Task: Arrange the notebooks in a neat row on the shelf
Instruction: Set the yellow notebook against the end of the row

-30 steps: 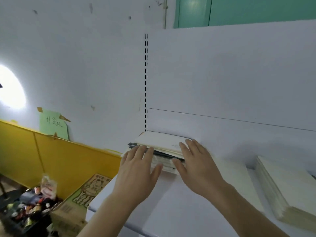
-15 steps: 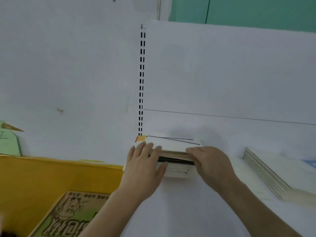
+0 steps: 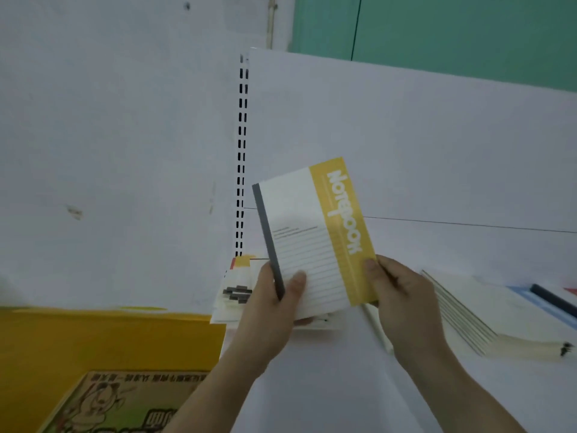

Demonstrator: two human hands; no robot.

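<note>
A white notebook (image 3: 307, 235) with a yellow band and a grey spine stands tilted upright above the shelf (image 3: 327, 385). My left hand (image 3: 271, 314) grips its lower left corner at the spine, thumb on the cover. My right hand (image 3: 396, 295) pinches its lower right corner on the yellow band. Behind and below it, a stack of notebooks (image 3: 232, 295) lies flat in the shelf's left rear corner, partly hidden by my left hand. A second flat stack of notebooks (image 3: 487, 310) lies at the right.
The white back panel (image 3: 437, 151) rises behind the shelf, with a slotted upright (image 3: 242, 151) at its left edge. A yellow partition (image 3: 103, 339) and a printed cardboard box (image 3: 125, 401) sit below left. A dark pen-like object (image 3: 552, 300) rests on the right stack.
Both hands were on the left stack; now they have lifted the top notebook off it and tilted it upright, cover facing me.
</note>
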